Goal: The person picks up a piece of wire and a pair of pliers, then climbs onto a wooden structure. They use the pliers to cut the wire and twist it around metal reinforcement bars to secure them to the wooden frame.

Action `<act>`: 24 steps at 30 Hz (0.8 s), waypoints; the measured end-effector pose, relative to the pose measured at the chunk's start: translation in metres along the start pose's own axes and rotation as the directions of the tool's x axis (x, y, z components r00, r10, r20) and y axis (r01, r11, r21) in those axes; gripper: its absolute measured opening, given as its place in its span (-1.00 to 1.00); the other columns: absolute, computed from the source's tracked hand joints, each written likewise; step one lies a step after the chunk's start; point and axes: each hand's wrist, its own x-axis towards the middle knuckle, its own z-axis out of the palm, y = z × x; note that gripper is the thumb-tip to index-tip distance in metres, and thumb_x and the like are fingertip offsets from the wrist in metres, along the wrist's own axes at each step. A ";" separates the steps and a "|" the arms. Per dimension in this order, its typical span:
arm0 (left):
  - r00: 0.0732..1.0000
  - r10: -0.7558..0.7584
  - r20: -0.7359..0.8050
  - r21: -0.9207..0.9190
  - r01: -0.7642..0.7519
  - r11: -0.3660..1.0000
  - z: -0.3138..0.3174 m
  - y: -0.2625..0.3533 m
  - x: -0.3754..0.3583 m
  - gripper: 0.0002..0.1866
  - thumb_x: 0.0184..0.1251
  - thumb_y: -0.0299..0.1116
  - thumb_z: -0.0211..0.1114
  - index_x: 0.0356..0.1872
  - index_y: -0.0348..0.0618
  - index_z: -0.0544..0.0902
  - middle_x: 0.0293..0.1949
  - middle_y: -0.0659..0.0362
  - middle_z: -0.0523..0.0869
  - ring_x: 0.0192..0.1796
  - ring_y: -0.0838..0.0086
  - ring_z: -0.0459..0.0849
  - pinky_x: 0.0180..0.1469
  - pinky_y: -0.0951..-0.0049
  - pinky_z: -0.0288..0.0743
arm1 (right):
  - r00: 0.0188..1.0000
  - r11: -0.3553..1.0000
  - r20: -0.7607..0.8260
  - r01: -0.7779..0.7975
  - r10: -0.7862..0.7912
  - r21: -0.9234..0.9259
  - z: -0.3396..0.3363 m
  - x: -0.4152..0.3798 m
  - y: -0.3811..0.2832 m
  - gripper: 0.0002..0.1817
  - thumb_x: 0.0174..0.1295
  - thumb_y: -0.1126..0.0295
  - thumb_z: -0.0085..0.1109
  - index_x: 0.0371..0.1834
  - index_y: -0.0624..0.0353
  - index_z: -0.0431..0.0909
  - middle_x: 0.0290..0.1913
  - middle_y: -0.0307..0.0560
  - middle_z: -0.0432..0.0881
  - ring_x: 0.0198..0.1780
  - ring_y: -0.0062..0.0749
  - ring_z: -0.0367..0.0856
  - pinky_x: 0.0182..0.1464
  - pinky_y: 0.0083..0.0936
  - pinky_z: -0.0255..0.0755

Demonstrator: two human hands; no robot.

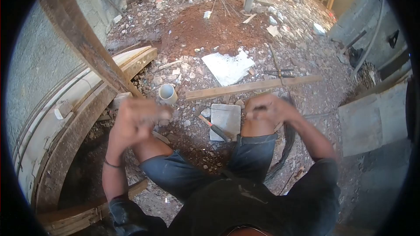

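My left hand is raised over my left knee, its fingers curled in and blurred by motion. Over the other knee is my right hand, also curled; whatever either hand may hold is too blurred to make out. On the ground between my knees lies a grey slab. A hammer rests against its lower left part, with the head toward me. A whitish cup stands just beyond my left hand. Behind the slab a long wooden beam lies across the ground.
A white torn sheet lies in front of reddish soil. A wooden post slants down at the left, beside stacked boards. Dark thin wires lie right of my right knee. Grey panels stand at the right.
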 end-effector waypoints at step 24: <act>0.929 -0.366 -0.062 0.038 0.368 0.929 0.006 -0.003 0.010 -0.86 0.27 -0.45 0.30 -0.35 -0.35 0.71 -0.49 -0.02 0.71 -0.43 0.28 0.72 -0.32 0.40 0.52 | 0.819 0.292 0.006 0.211 -0.574 -0.933 0.025 0.030 -0.024 -0.46 0.05 0.51 0.18 0.21 0.23 0.51 0.04 0.12 0.54 0.01 -0.09 0.59 0.13 -0.20 0.51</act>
